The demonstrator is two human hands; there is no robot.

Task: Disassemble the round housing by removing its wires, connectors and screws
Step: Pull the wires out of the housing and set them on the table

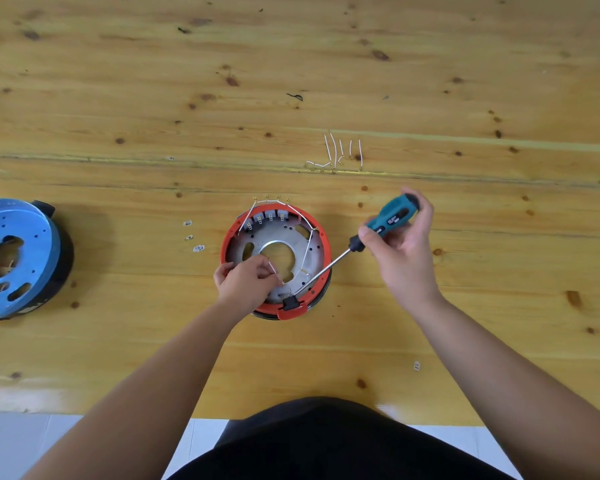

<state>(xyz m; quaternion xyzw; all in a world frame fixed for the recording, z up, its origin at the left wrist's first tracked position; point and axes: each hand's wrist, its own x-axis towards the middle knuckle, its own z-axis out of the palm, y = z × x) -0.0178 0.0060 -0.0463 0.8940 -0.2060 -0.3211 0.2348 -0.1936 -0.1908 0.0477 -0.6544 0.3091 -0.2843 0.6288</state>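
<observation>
Nearest the person, a dark-clothed lap fills the bottom edge, and both bare forearms reach out over the knotty yellow pine desk (326, 358). A small white clip (416, 365) lies alone on the wood beside the right forearm.

The left hand (245, 282) rests on the near-left part of the round red-rimmed housing with a grey metal plate inside (276, 259), which sits on the desk in the middle of the view. Its fingers are pinched closed on the end of a thin white wire (273, 269) with a small brass terminal. The right hand (400, 244) is wrapped round the handle of a teal and black screwdriver (390, 220); the long steel shaft slants down to the near rim, its tip just beside the black plug block (289, 302) on the red tab.

The step in hand looks like freeing a wire terminal near that block, with the blade prying or loosening while the fingers pull. The next move calls for a steady tip on the fastener and a gentle pull along the wire, since several white wires are looped across the plate and over the far rim.

Left of the housing, three small white connectors (192, 236) lie loose. Farther left sits a blue round perforated housing (11, 258). Beyond, a row of removed white wires (340, 154) lies well apart.
</observation>
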